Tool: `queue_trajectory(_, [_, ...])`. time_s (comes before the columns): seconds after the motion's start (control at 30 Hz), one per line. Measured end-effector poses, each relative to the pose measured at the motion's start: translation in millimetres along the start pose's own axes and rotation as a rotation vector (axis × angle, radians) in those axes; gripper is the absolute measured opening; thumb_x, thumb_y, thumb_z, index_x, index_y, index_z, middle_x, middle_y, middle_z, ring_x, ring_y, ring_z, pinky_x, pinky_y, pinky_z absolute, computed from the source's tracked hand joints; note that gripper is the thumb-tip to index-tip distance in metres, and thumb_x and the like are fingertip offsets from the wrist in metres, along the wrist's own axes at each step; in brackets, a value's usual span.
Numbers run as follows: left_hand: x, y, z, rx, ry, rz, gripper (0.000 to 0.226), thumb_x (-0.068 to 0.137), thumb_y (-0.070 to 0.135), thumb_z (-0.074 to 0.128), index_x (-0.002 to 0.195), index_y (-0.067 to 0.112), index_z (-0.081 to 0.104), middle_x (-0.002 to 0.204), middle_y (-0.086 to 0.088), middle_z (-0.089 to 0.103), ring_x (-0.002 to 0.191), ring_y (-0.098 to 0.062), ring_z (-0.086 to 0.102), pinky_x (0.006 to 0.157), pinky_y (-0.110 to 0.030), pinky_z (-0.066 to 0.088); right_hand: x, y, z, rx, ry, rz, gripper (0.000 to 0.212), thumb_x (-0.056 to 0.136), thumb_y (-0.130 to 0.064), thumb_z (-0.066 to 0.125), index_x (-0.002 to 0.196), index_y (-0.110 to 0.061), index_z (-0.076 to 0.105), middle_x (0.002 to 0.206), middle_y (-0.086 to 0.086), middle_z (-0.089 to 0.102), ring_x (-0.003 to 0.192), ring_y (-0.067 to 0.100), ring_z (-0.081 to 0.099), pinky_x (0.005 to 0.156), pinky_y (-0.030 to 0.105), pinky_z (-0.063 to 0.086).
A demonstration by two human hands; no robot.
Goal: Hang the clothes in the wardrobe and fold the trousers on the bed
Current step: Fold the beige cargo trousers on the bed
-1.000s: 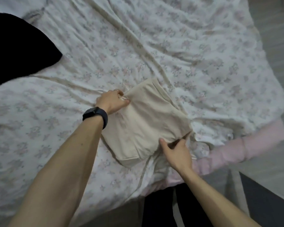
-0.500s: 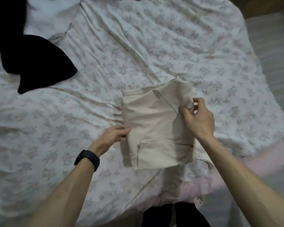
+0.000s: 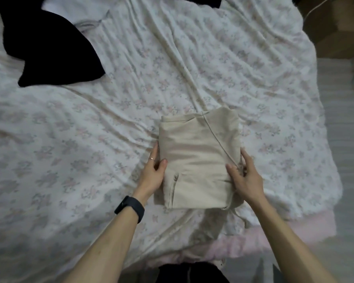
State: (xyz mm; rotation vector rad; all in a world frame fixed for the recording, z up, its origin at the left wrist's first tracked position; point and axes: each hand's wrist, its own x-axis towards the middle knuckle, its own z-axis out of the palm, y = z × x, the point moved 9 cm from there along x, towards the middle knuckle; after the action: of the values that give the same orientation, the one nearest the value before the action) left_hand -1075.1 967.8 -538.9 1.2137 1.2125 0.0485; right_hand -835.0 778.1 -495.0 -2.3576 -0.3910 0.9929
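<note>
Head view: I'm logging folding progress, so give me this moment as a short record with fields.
trousers: beige, folded into a compact rectangle, lying on the bed
left hand: holds the trousers' left edge, thumb on top
right hand: holds the trousers' right edge, thumb on top
bed: floral-printed, rumpled
also on bed: black garment, far left
left wrist: black band
</note>
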Motion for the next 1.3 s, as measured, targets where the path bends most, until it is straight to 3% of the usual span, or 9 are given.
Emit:
queue_trajectory(0.2, [-8.5,13.3,2.0,-0.044,0.074,0.031,0.064,0.106,0.017,0.046,0.151,0.056,0.022,0.14,0.016,0.054,0.12,-0.004,0.057,0.102,-0.026,0.05,10.1,-10.0,-3.2,-0.075,-0.062,-0.091,0.079,0.097,-0.028,0.065,0.157,-0.046,0.017,0.159,-0.008,0.039,0.138,0.023,0.046,0.099,0.037,0.042])
queue_trajectory(0.33, [-9.3,19.5,-1.9,-0.159,0.077,0.046,0.073,0.101,0.004,0.054,0.141,0.062,0.034,0.143,0.005,0.054,0.122,-0.014,0.06,0.102,-0.035,0.052,20.3,-14.3,-3.0,-0.082,-0.111,-0.134,0.079,0.098,-0.024,0.063,0.158,-0.044,0.017,0.161,-0.014,0.032,0.145,0.019,0.036,0.107,0.033,0.036])
queue_trajectory(0.5, [-10.6,20.1,6.9,0.023,-0.046,0.042,0.058,0.104,0.014,0.05,0.14,0.059,0.046,0.117,0.015,0.065,0.095,-0.001,0.063,0.087,-0.028,0.056,29.4,-8.6,-1.9,-0.077,-0.154,-0.098,0.078,0.096,-0.019,0.065,0.158,-0.041,0.022,0.16,-0.011,0.035,0.144,0.02,0.038,0.107,0.03,0.034])
queue_trajectory(0.6, [-8.1,23.4,9.9,-0.135,-0.08,-0.035,0.058,0.101,0.003,0.053,0.145,0.041,0.05,0.139,0.01,0.058,0.119,-0.005,0.06,0.092,-0.019,0.053,30.6,-6.4,-2.5,-0.075,-0.18,-0.074,0.079,0.095,-0.02,0.067,0.157,-0.044,0.023,0.159,-0.009,0.038,0.141,0.021,0.043,0.107,0.032,0.037])
queue_trajectory(0.8, [-31.0,37.3,15.4,-0.144,-0.067,-0.058,0.094,0.088,-0.002,0.071,0.156,0.042,0.024,0.135,0.0,0.061,0.118,-0.016,0.064,0.091,-0.029,0.057,30.1,-10.0,-12.9,-0.147,-0.256,-0.107,0.082,0.091,-0.02,0.068,0.158,-0.04,0.024,0.158,-0.004,0.041,0.136,0.025,0.048,0.102,0.03,0.041])
queue_trajectory(0.9, [-66.3,49.4,14.3,-0.076,0.019,-0.056,0.095,0.088,0.0,0.071,0.157,0.043,0.022,0.13,-0.004,0.063,0.109,-0.017,0.068,0.091,-0.028,0.057,14.4,-26.5,-26.8,-0.186,-0.305,-0.159,0.084,0.089,-0.02,0.07,0.157,-0.041,0.026,0.156,0.001,0.043,0.134,0.027,0.049,0.106,0.041,0.045])
queue_trajectory(1.1, [-163.3,75.5,3.4,-0.137,0.256,-0.028,0.087,0.092,0.001,0.066,0.151,0.052,0.027,0.128,0.002,0.064,0.106,-0.017,0.069,0.09,-0.028,0.057,-27.6,-80.9,-52.7,-0.184,-0.419,-0.301,0.082,0.088,-0.014,0.069,0.157,-0.037,0.03,0.155,0.002,0.044,0.135,0.024,0.048,0.102,0.034,0.042])
queue_trajectory(1.2, [-228.4,85.7,-14.0,-0.168,0.436,-0.026,0.087,0.091,0.003,0.068,0.14,0.064,0.028,0.124,-0.003,0.068,0.103,-0.017,0.071,0.09,-0.032,0.058,-57.0,-126.9,-54.6,-0.18,-0.528,-0.385,0.084,0.084,-0.024,0.07,0.152,-0.051,0.029,0.132,0.007,0.06,0.096,0.02,0.067,0.081,0.033,0.055])
queue_trajectory(1.3, [-305.3,98.9,-35.0,-0.197,0.654,0.02,0.087,0.09,-0.002,0.067,0.138,0.059,0.029,0.114,0.006,0.07,0.091,-0.003,0.071,0.076,-0.018,0.055,-96.0,-178.7,-44.9,-0.153,-0.643,-0.495,0.084,0.079,-0.03,0.071,0.138,-0.07,0.028,0.118,0.017,0.068,0.074,0.025,0.069,0.07,0.039,0.061])
